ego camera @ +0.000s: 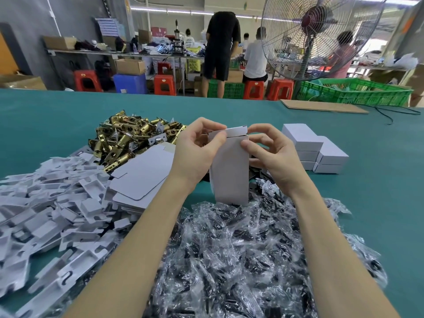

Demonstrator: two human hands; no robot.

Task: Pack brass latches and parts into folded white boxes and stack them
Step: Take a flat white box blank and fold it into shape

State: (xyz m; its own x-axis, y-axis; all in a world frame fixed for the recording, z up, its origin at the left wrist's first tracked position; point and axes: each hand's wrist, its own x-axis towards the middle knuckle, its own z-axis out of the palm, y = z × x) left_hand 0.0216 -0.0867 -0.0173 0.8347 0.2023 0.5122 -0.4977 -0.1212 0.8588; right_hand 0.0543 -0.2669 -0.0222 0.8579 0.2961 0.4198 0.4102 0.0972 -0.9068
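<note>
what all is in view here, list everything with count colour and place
white box: one, held upright over the table's middle, top flap open
brass latches: a pile, gold, behind and left of the box
flat box blanks: a stack, white, left of the box
card inserts: a heap, white, near left
bagged parts: a heap, clear bags with dark pieces, near centre
closed boxes: about six showing, white, stacked right of the hands
table: one, teal top
cardboard sheet: one, brown, far right edge
crate: one, green, behind the table
fan: one, grey cage, upper right
stools: several, red, background
left hand: grip on the box's top left
right hand: grip on its right edge
</note>
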